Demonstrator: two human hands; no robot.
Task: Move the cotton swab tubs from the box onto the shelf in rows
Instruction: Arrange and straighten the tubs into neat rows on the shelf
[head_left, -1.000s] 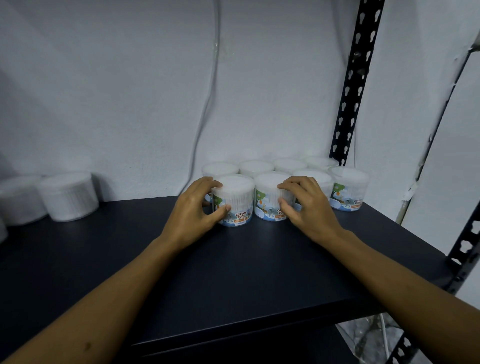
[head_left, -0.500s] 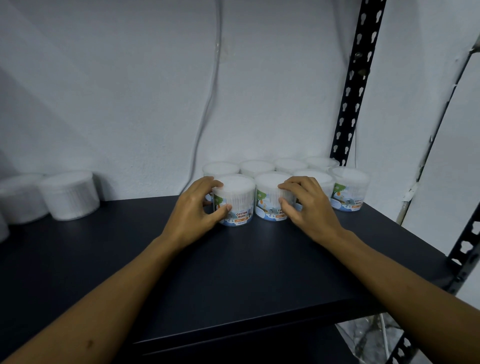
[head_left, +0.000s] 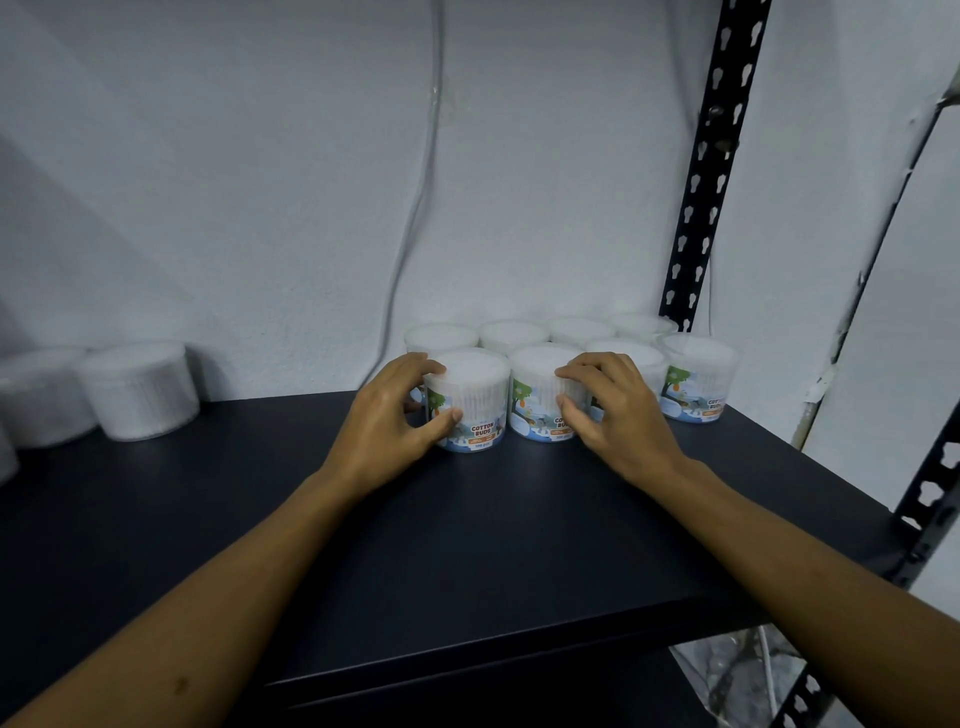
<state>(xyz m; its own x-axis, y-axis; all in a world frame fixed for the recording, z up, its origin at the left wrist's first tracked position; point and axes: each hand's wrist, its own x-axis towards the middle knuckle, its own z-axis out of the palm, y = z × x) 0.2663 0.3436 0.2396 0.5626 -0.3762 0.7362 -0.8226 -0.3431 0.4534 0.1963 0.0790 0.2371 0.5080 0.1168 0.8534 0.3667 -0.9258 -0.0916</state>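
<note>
Several clear cotton swab tubs stand in two rows at the back right of the black shelf (head_left: 467, 545). My left hand (head_left: 387, 423) grips the leftmost front-row tub (head_left: 475, 397), thumb on its label and fingers round its left side. My right hand (head_left: 613, 413) grips the tub beside it (head_left: 537, 400), fingers curled over its right side. Further right in the front row stand one tub (head_left: 631, 353), mostly hidden behind my right hand, and another (head_left: 698, 382) by the upright. The back row (head_left: 511, 332) stands against the wall. The box is out of view.
Two unlabelled-looking tubs (head_left: 137, 389) stand at the far left of the shelf by the wall. A black perforated upright (head_left: 711, 156) rises at the back right, another (head_left: 930, 509) at the front right. A cable (head_left: 415, 208) hangs down the white wall.
Both hands stay on the same two front-row tubs; almost nothing has moved.
</note>
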